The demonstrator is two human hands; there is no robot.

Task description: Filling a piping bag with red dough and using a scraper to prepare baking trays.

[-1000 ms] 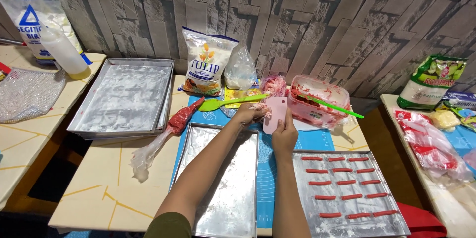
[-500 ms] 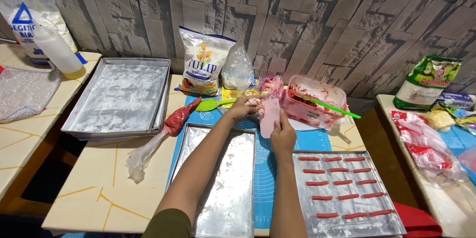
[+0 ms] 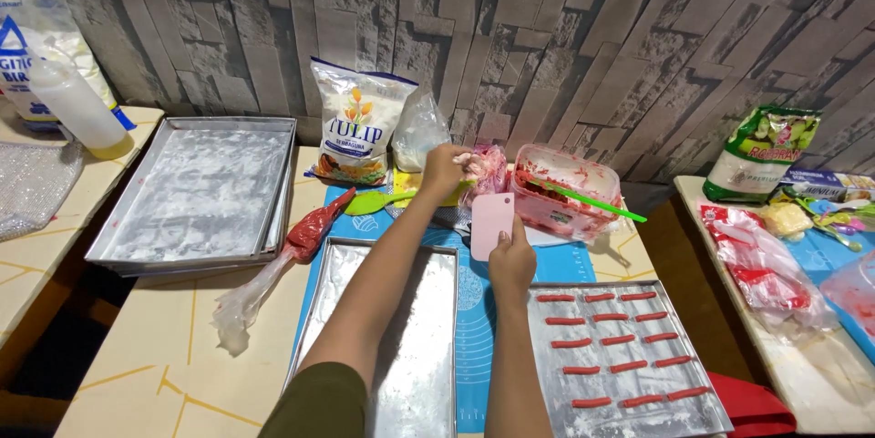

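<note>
Left hand: the left hand (image 3: 444, 170) is closed around the top of a pink-smeared plastic bag (image 3: 486, 174), held just above the desk (image 3: 173, 347) beside the red-stained tub (image 3: 563, 190).
Right hand: the right hand (image 3: 510, 257) grips the lower edge of a pink scraper (image 3: 492, 224), blade upright, just below the bag.
Smearing risk: the bag looks sticky with red paste; a loose pinch could let it sag onto the blue mat (image 3: 474, 310) and spread paste there.
Scraper risk: held only by its bottom edge, the scraper could twist in the fingers if pressed hard against the soft bag.
Elbow risk: the left forearm lies across the bare floured tray (image 3: 410, 374); a dip would mark the flour coating.
Piped rows: the right-hand tray (image 3: 547, 401) carries red strips (image 3: 606, 341) close to the right wrist; a careless pull back could smudge the nearest ones.
Spatula: the green spatula (image 3: 592, 201) rests loosely over the tub's rim and could tip out if the tub is knocked.
Filled piping bag: the red piping bag (image 3: 305, 236) lies near the tray corner, open tail trailing, likely to leak if nudged.
</note>
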